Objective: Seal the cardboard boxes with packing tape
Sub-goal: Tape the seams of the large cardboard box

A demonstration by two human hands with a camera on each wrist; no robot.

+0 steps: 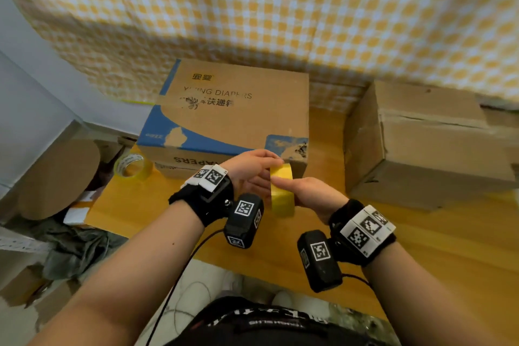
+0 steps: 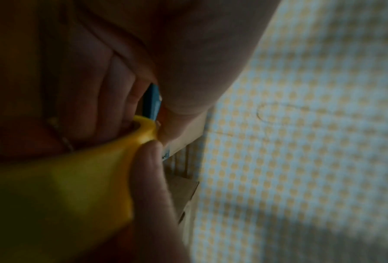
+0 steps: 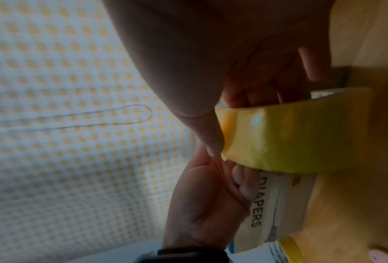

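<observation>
A yellow packing tape roll (image 1: pixel 281 194) is held on edge between both hands, just above the wooden table and in front of the blue-and-brown diaper box (image 1: pixel 233 112). My left hand (image 1: pixel 259 173) curls its fingers against the roll's left side, thumb near the top edge. My right hand (image 1: pixel 304 191) grips the roll from the right, its thumb lying along the outer tape face (image 3: pixel 296 138). The left wrist view shows the roll (image 2: pixel 60 179) with a thumb pressed on its rim. Whether a tape end is lifted, I cannot tell. A plain cardboard box (image 1: pixel 421 143) stands to the right.
A second, clear-yellow tape roll (image 1: pixel 132 167) lies on the table (image 1: pixel 421 247) left of the diaper box. A checked yellow-and-white cloth (image 1: pixel 280 8) hangs behind. Cardboard pieces and clutter (image 1: pixel 56 177) sit on the floor to the left. Wrist cables trail below the table edge.
</observation>
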